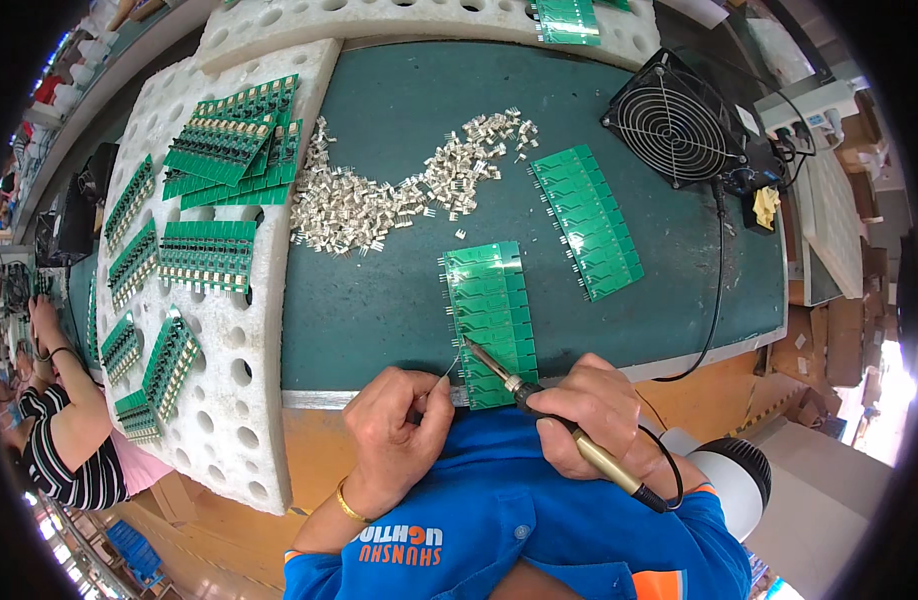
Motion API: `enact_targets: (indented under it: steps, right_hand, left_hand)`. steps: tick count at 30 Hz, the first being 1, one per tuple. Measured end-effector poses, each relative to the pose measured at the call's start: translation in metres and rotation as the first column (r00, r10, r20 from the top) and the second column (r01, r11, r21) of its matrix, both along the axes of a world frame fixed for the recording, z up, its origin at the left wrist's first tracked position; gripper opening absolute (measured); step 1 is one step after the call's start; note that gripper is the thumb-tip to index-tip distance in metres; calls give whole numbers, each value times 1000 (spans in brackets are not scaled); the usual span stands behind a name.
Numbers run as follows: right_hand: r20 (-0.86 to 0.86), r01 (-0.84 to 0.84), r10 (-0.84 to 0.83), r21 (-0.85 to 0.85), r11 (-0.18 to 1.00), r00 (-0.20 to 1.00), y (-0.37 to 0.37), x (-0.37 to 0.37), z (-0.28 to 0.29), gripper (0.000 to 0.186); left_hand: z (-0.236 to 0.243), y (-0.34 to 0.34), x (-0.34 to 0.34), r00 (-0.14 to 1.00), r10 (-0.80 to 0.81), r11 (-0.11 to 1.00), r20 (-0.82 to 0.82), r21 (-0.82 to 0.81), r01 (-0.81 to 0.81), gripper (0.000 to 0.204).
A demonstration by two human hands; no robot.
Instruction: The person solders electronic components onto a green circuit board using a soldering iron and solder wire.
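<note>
A green circuit board panel [489,300] lies at the front edge of the table. My right hand [591,415] grips a soldering iron [601,462], its tip at the panel's left edge near the connector pins. Pinched in my left hand [399,420] is a thin strand of solder wire [449,370], its end close to the iron's tip. Beyond and to the right rests a second green panel [587,222], pins along its left edge. A pile of small white connectors [354,205] spreads across the table behind the nearer panel.
A white foam board [264,380] at left carries several populated circuit boards [207,252]. A black fan [674,125] stands at the back right, its cable running down the table [379,90]. Another person's arm [74,385] shows at far left.
</note>
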State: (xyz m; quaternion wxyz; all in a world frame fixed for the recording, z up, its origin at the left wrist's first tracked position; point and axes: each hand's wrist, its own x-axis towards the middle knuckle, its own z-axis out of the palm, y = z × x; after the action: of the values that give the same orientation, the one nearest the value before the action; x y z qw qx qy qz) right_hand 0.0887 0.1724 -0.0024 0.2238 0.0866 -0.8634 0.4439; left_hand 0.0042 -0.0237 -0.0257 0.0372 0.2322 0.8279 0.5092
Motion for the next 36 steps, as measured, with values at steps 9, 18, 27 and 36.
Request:
enact_targets:
  steps: [9, 18, 27, 36]
  right_hand:
    - [-3, 15, -15, 10, 1000, 1000, -1, -1, 0, 25]
    - [11, -3, 3, -4, 1000, 1000, 0, 1, 2, 26]
    - [20, -15, 15, -9, 1000, 1000, -1, 4, 1, 28]
    - [2, -19, 19, 13, 1000, 1000, -1, 4, 1, 29]
  left_hand:
    - [1, 2, -2, 1000, 5, 1000, -14, -30, -6, 12]
    - [-1, 0, -2, 1000, -19, 1000, -14, -12, 19, 11]
    - [-3, 0, -2, 1000, -26, 1000, -13, -13, 26, 12]
    - [1, 0, -3, 1000, -32, 999, -1, -19, 32, 11]
